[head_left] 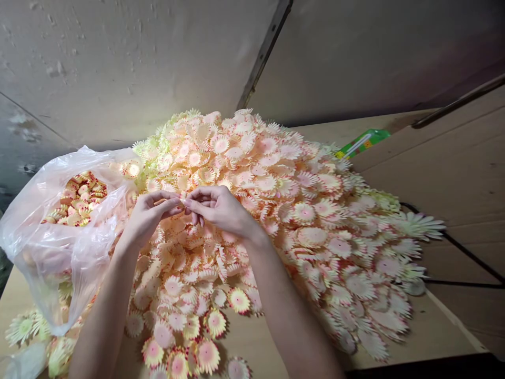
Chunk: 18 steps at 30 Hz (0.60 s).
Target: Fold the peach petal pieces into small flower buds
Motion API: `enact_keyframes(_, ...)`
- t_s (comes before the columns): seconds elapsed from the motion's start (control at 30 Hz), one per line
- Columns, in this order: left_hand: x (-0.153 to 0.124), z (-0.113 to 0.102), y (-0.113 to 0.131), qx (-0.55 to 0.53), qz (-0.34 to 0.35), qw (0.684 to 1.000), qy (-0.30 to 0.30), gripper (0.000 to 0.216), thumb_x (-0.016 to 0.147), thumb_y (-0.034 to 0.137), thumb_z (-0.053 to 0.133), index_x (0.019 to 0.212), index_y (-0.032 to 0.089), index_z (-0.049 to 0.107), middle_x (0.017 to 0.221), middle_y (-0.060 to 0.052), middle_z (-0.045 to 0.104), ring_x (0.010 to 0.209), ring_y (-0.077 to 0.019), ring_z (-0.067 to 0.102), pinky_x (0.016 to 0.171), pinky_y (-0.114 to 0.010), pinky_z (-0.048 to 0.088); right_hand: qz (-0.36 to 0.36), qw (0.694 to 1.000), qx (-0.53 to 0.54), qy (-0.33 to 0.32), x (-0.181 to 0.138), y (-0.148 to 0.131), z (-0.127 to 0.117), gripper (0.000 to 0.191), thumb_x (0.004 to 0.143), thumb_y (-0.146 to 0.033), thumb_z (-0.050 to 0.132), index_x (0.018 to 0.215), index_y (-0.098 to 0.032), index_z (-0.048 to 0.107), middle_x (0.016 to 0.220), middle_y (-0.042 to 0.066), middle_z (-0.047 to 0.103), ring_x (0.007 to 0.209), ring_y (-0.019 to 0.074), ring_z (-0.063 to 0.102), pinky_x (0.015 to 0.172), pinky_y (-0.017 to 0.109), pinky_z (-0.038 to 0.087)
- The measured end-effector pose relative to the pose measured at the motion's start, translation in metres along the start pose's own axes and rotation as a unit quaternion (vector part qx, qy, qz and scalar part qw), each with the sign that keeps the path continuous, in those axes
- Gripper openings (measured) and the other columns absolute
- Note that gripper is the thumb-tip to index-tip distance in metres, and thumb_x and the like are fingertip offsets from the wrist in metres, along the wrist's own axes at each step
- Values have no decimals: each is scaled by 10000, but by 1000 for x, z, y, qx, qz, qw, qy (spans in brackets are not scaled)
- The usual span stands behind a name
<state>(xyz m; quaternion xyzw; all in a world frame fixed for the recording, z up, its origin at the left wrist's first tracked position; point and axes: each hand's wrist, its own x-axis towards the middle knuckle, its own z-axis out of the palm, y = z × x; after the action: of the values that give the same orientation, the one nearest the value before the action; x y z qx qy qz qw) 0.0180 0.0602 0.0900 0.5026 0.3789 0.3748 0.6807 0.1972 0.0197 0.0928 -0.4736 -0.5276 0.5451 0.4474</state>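
My left hand (152,213) and my right hand (215,210) meet above a big heap of artificial flower petal discs (311,237). Thumb and fingers are pinched together on both hands, fingertips almost touching. Whatever lies between them is too small and too covered to make out. The discs are pale cream and pink with fringed, red-tipped edges. Just left of my left hand sits a thin translucent plastic bag (90,247), its mouth showing more small, curled petal pieces (82,195) with red edges.
Behind the heap rises a grey wall (158,63) with a metal strip (266,52). A green packet (366,142) lies at the back right, beside a cardboard sheet (442,173). Loose discs (207,355) are scattered on the wooden table (252,337) near its front.
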Motion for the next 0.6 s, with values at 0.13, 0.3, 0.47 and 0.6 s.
enact_keyframes(0.13,-1,0,2,-10,2,1000,10,197,679,303,824,726,138,726,906,-52,708,823,-141,664,867,-313,573,5,999,29,-15,-1,-1,-2,250,787,-360,741,849,-131,661,719,16,687,546,82,623,519,206,516)
enact_keyframes(0.3,-2,0,4,-10,-6,1000,12,186,675,291,811,713,141,707,889,-48,699,816,-145,664,868,-321,571,1,999,35,-28,-1,0,0,183,786,-292,707,867,-138,648,745,16,687,558,84,627,539,216,519)
enact_keyframes(0.47,-1,-4,3,-30,3,999,38,170,665,273,797,678,138,694,925,-56,692,809,-138,647,833,-314,581,2,999,-28,44,2,3,0,75,737,-213,656,762,-152,620,625,-3,651,492,103,608,488,221,485)
enact_keyframes(0.6,0,-8,4,-35,13,997,62,169,641,257,805,686,135,696,935,-58,692,818,-142,653,835,-323,583,-31,964,-164,206,4,9,-15,57,743,-201,622,733,-146,632,628,40,674,509,139,629,482,238,481)
